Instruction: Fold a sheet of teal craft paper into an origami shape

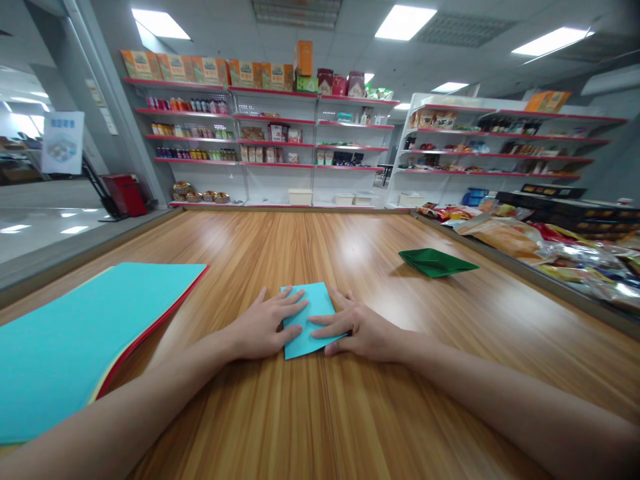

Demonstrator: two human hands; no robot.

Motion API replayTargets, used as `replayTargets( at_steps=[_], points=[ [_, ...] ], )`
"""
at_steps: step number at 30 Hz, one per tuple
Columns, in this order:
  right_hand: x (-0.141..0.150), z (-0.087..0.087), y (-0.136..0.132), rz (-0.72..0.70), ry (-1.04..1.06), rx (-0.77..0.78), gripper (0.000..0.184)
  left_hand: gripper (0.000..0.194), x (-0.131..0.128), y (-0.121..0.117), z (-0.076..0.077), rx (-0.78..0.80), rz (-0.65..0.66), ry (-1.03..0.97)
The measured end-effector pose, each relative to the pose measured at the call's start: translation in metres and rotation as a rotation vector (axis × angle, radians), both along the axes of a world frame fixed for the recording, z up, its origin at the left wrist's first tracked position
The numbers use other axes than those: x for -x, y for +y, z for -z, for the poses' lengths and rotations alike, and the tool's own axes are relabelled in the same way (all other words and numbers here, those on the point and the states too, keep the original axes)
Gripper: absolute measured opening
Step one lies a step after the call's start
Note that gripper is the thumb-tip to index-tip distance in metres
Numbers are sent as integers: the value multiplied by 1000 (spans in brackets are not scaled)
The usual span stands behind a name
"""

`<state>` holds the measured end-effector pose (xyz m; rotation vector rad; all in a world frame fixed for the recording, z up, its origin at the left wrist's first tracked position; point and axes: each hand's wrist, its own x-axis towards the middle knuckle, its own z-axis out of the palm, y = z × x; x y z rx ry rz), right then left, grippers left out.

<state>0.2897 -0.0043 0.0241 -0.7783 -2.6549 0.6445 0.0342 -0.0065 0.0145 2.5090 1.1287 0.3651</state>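
Observation:
A folded piece of light blue paper (311,303) lies flat on the wooden table (280,413), between my two hands. My left hand (267,323) rests on its left side, fingers spread across the surface. On the right edge lies my right hand (355,327), its fingers stretched out and touching the sheet. Parts of both side edges are hidden under my fingers. Farther off to the right sits a folded dark green paper shape (436,262). A stack of large coloured paper sheets (100,327), blue on top with yellow and red beneath, lies at the left.
Packaged snacks (525,243) and black boxes (565,210) are heaped beyond the table's right edge. Behind the table stand shelves (275,145) with boxes and bottles. A red box (125,195) and a sign board (63,142) stand at the left.

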Motion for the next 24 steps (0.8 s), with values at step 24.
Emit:
replayTargets(
  at_steps=[24],
  points=[
    [-4, -4, 8, -177, 40, 1, 31, 94, -1, -15, -26, 186, 266, 14]
  ],
)
